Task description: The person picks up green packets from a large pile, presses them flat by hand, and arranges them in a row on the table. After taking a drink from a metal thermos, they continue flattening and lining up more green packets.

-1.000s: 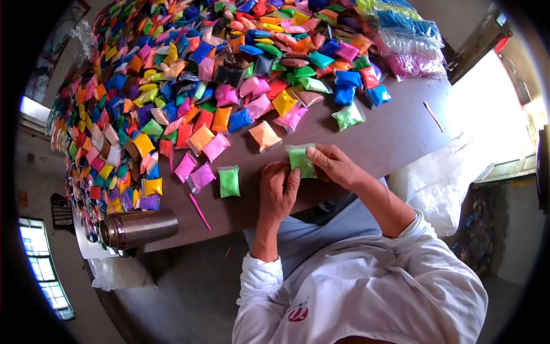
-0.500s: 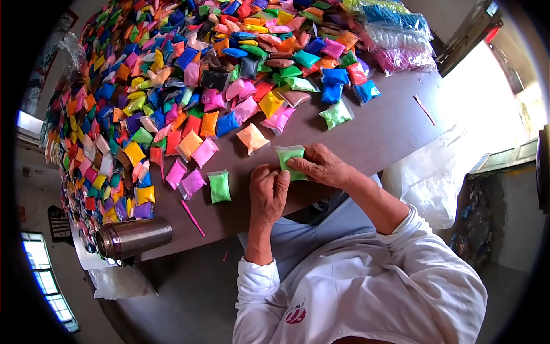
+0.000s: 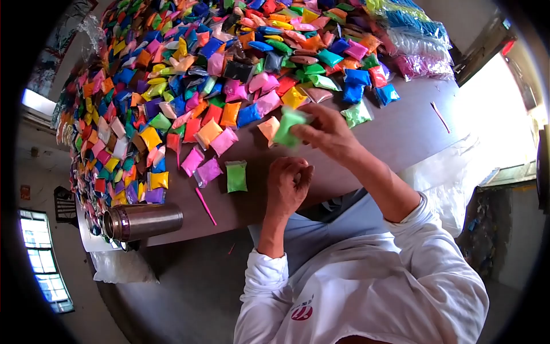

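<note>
My right hand (image 3: pixel 329 131) pinches a light green packet (image 3: pixel 289 127) by its right side, raised over the table and slightly blurred; it partly covers a peach packet (image 3: pixel 268 131). Near the table's front edge, my left hand (image 3: pixel 289 184) has its fingers curled in, and whatever may be inside them is hidden. Another green packet (image 3: pixel 236 176) lies flat to the left of my left hand. A pink stick (image 3: pixel 206 206) rests further left, below a purple packet (image 3: pixel 208 172).
A large heap of colourful packets (image 3: pixel 189 74) covers the table's far and left parts. Bundled clear bags (image 3: pixel 421 43) lie at the back right. A metal flask (image 3: pixel 146 222) lies at the front left. A thin stick (image 3: pixel 440 118) is on the right, near a clear plastic bag (image 3: pixel 444 180).
My right hand has lifted the green packet up and away from my left hand. My left hand's fingers are more curled. The whole view has shifted slightly.
</note>
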